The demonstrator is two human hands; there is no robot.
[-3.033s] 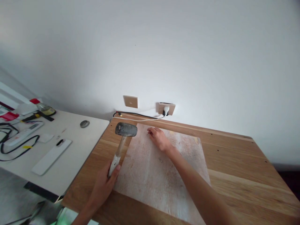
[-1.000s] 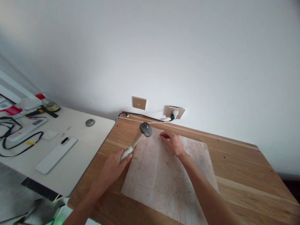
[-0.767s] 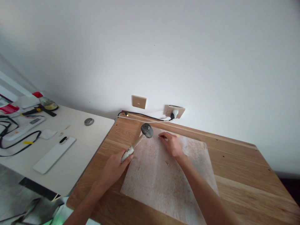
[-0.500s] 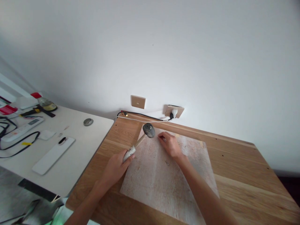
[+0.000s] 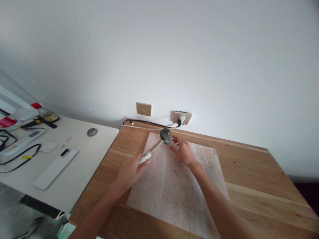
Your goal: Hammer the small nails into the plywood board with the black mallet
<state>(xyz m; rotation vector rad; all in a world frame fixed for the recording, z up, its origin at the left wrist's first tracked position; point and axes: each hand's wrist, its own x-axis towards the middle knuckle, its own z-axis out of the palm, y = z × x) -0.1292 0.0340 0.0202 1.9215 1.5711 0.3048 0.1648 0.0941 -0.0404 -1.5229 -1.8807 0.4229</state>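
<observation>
The pale square board [image 5: 171,192] lies on the brown wooden table [image 5: 261,199]. My grey rubber mallet [image 5: 159,142] is over it, left of my right hand [image 5: 184,152].

Grey-headed mallet [image 5: 157,145] aslant above pale board [image 5: 161,187]

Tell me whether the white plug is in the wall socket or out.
In: the white plug sits in the socket, its cable trailing left.

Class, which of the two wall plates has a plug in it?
The right wall plate, holding a white plug; the left wall plate has nothing plugged in.
</observation>
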